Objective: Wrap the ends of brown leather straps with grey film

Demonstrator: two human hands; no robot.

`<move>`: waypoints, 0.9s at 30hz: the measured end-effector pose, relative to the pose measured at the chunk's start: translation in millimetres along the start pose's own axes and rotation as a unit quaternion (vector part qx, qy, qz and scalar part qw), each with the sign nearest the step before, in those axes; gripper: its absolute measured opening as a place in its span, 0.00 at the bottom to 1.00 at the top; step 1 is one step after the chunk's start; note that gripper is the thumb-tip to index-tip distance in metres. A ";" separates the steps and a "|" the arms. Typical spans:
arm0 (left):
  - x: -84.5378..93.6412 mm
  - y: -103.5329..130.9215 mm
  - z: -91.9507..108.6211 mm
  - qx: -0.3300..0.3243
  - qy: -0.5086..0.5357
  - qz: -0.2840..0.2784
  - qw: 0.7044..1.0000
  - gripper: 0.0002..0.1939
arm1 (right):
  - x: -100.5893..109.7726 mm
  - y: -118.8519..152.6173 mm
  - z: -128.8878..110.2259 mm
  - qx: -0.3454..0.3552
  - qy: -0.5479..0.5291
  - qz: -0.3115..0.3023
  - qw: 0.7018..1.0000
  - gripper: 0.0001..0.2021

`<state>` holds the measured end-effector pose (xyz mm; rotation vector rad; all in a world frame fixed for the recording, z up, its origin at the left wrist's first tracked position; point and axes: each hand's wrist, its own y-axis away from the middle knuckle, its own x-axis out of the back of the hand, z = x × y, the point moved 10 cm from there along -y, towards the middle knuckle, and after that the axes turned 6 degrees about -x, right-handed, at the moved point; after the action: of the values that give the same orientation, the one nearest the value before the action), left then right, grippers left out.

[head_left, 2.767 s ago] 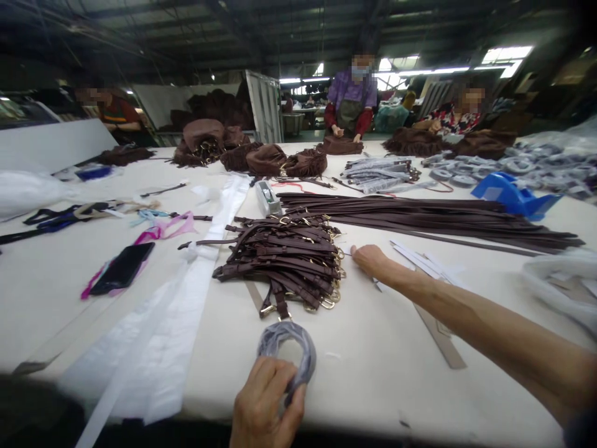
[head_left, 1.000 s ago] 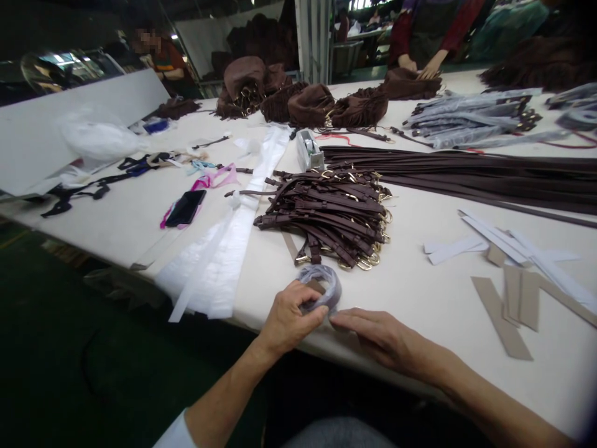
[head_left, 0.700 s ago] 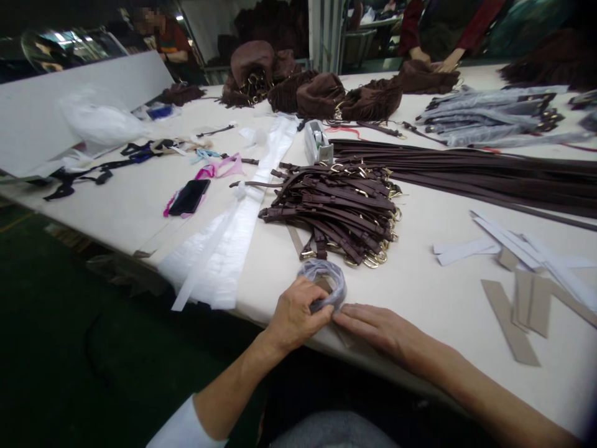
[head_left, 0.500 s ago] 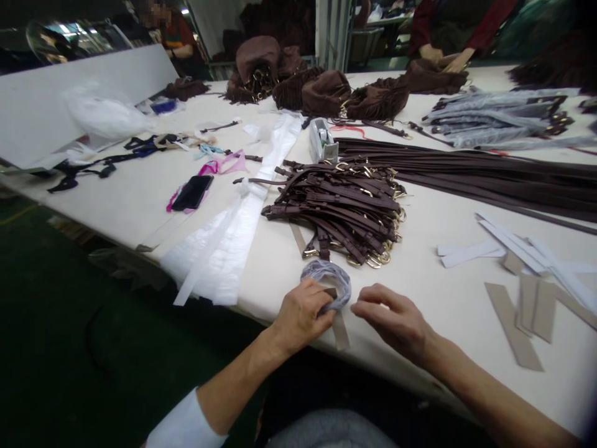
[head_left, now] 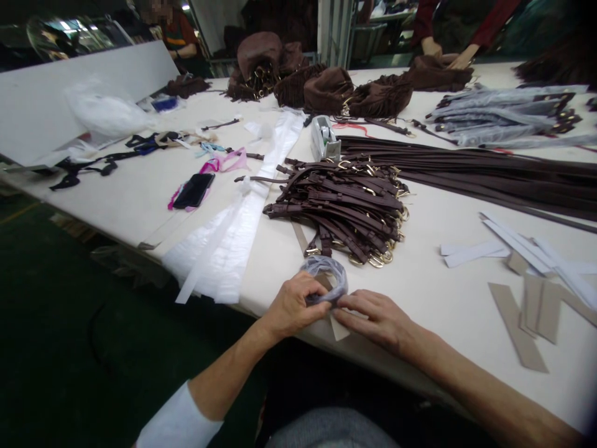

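A greyish plastic-wrapped coil (head_left: 342,280) stands near the table's front edge, apparently a rolled strap in clear film. My left hand (head_left: 296,305) is closed on its near left side, thumb below and fingers reaching into the ring. Through the coil runs a grey-brown cardboard strip (head_left: 339,328), its lower end hanging towards me. My right hand (head_left: 373,317) has its fingertips pressed at the coil's lower right, beside the strip; the exact grip is partly hidden. Just beyond lies a heap of dark brown straps (head_left: 336,205) with gold-coloured buckles and rings.
Clear plastic sleeves (head_left: 224,249) and a phone (head_left: 193,190) lie left. A tape dispenser (head_left: 324,138) stands behind the straps. Cardboard strips (head_left: 517,326) and long brown straps (head_left: 489,171) lie right. Brown fringed bags (head_left: 329,90) sit at the back, where a co-worker's hands (head_left: 464,57) handle one.
My right hand has moved left and now touches the coil, from which it was apart. My left hand keeps its hold; coil and strip have shifted slightly.
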<state>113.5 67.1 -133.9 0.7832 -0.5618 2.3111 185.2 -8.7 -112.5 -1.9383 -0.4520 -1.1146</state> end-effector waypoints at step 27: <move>-17.3 11.1 -6.5 0.060 0.030 0.048 0.997 0.28 | -21.9 0.7 71.7 -0.333 -0.233 -0.018 0.913 0.04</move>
<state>114.3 55.4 -152.0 0.7547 -0.4453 2.4669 212.2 50.6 -149.6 -2.8371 -0.3837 -0.8794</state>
